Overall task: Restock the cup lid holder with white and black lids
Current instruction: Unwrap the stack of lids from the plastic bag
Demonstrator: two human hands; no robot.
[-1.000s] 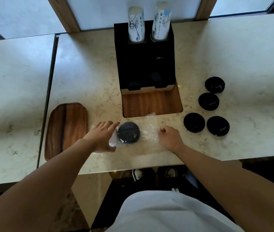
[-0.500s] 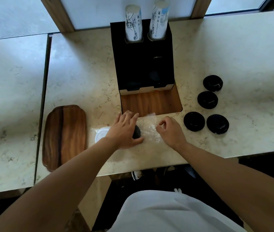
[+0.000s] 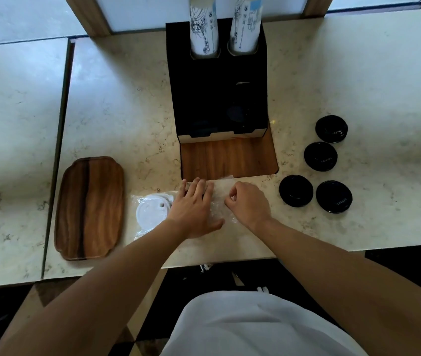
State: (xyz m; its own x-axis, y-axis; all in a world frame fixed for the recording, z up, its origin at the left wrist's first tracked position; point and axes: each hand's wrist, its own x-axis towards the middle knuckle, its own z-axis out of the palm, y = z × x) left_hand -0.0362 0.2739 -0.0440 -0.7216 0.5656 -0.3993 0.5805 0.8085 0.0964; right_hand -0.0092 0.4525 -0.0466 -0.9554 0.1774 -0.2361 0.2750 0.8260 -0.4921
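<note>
A clear plastic bag [image 3: 221, 199] lies on the counter in front of the black lid holder [image 3: 217, 86]. White lids [image 3: 151, 213] show through its left end. My left hand [image 3: 195, 209] lies flat on the bag with its fingers spread, and it hides the black lid that was there. My right hand [image 3: 248, 204] pinches the bag's right end between thumb and fingers. Several loose black lids [image 3: 296, 190] lie on the counter to the right. The holder's front slots look dark, and I cannot make out what they contain.
Two stacks of paper cups [image 3: 203, 27] stand in the holder's top. Its wooden base [image 3: 227, 156] juts out toward me. A wooden tray [image 3: 89, 206] lies at the left. The counter's front edge [image 3: 230, 258] runs just below my wrists.
My left hand slid right, from beside the black lid to on top of it, uncovering the white lids. My right hand closed into a pinch on the bag.
</note>
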